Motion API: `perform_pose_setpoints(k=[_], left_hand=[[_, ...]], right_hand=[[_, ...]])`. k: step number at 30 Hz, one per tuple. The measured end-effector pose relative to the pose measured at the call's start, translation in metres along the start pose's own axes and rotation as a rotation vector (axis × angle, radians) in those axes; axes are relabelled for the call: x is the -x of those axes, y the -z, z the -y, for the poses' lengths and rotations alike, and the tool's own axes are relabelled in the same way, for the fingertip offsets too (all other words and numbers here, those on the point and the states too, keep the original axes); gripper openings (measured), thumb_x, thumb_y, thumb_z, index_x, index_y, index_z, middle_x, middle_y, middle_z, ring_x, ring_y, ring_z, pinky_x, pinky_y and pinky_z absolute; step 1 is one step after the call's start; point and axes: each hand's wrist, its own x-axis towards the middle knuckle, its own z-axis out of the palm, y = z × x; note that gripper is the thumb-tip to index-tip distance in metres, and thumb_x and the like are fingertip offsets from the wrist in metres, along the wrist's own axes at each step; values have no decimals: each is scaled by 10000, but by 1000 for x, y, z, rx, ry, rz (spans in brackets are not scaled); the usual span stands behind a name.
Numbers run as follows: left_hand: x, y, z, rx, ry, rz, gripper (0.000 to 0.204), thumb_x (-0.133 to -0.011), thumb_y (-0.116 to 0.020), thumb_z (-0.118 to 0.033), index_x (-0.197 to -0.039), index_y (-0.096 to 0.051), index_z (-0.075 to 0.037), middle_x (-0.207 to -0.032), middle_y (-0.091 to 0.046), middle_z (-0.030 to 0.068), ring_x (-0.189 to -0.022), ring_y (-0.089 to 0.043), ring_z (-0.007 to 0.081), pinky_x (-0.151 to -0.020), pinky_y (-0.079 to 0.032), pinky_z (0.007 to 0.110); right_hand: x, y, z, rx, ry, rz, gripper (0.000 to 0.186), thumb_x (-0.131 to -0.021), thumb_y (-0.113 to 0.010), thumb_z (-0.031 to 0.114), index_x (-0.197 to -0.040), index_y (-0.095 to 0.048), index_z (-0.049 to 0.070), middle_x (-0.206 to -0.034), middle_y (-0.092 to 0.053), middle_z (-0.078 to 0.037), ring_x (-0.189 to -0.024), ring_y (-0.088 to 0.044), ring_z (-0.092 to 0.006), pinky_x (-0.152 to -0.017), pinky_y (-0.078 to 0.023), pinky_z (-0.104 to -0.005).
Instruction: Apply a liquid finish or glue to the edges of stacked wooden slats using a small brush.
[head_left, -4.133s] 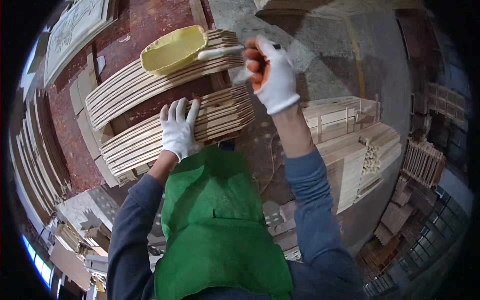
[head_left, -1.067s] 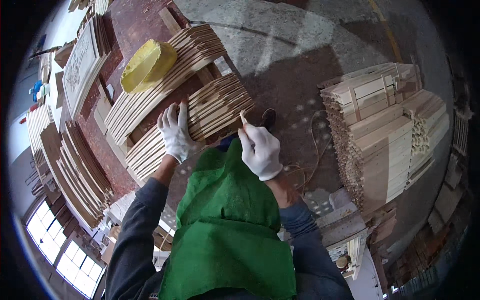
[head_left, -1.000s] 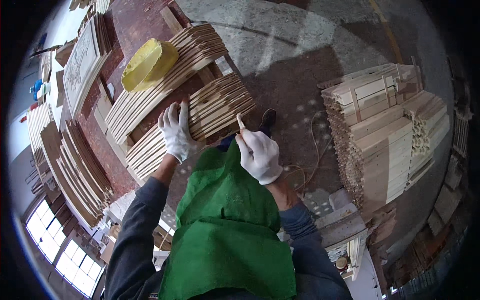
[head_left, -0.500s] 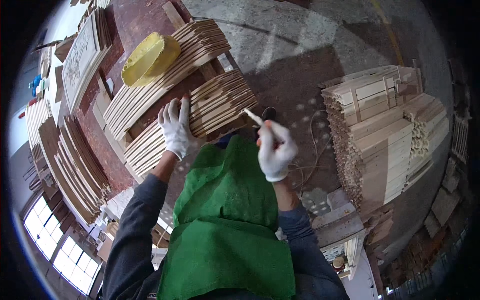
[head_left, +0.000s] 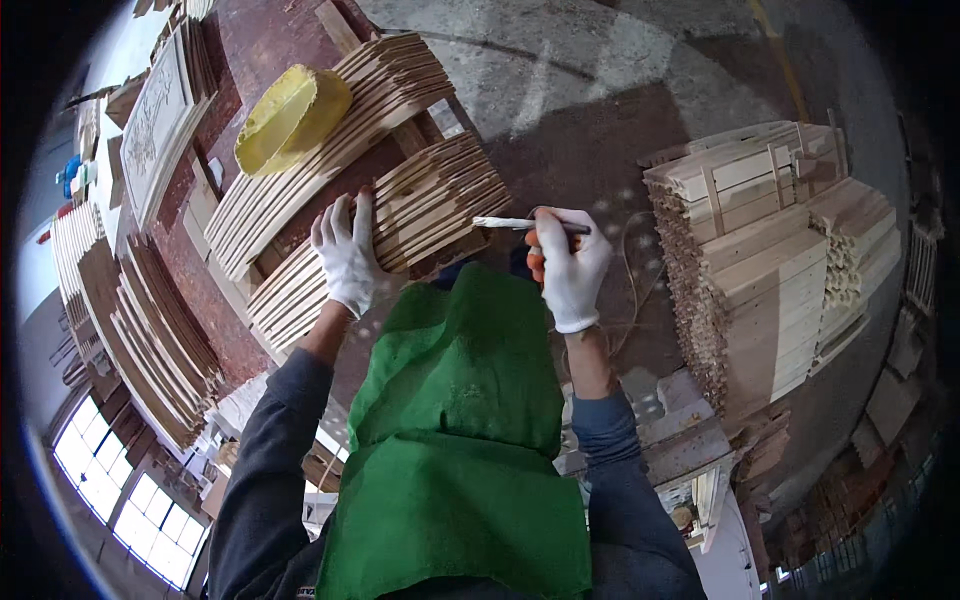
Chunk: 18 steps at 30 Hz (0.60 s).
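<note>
Spread over a row of thin wooden slats is my left hand, in a white glove. Its fingers are apart and lie flat on the slats near their left part. My right hand, gloved in white with orange fingertips, is closed around a slim spatula-like tool. The tool's whitish end points left, close to the right ends of the slats; I cannot tell whether it touches them. Beyond lies a second row of slats, with a cut-open yellow plastic container resting on it.
The slats lie on a reddish-brown surface. More stacked boards and a panel with line patterns are at the left. Large piles of pale timber stand on the floor at the right. A green apron covers my front.
My right hand has shifted right and up, and the tool has turned from slanting to nearly level. My left hand has stayed almost in place on the slats.
</note>
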Motion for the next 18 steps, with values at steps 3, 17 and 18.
perform_pose_setpoints(k=[3,17,18], left_hand=[[0,0,-3,-4,-3,11,1237,-528,-837,-510,-1566,-318,-81,-1432,-403,240,-1310,-395,398,-1135,-235,545],[2,-4,3,-15,21,36,1230,-531,-825,-514,-1565,-319,-79,-1426,-404,231,-1315,-388,393,-1143,-220,537],[2,-4,2,-20,20,24,1221,-535,-822,-511,-1562,-323,-80,-1423,-405,229,-1314,-388,391,-1143,-221,538]], right_hand=[[-4,2,-2,27,39,4,168,-970,-666,144,-1050,-688,-2,-752,-684,-66,-496,-545,-78,-405,-374,-225],[-16,1,0,70,107,-92,154,-960,-682,136,-1043,-691,7,-748,-681,-57,-512,-554,-74,-412,-371,-228],[-16,0,2,59,101,-68,152,-958,-683,134,-1041,-693,7,-746,-681,-57,-514,-556,-76,-417,-375,-229]])
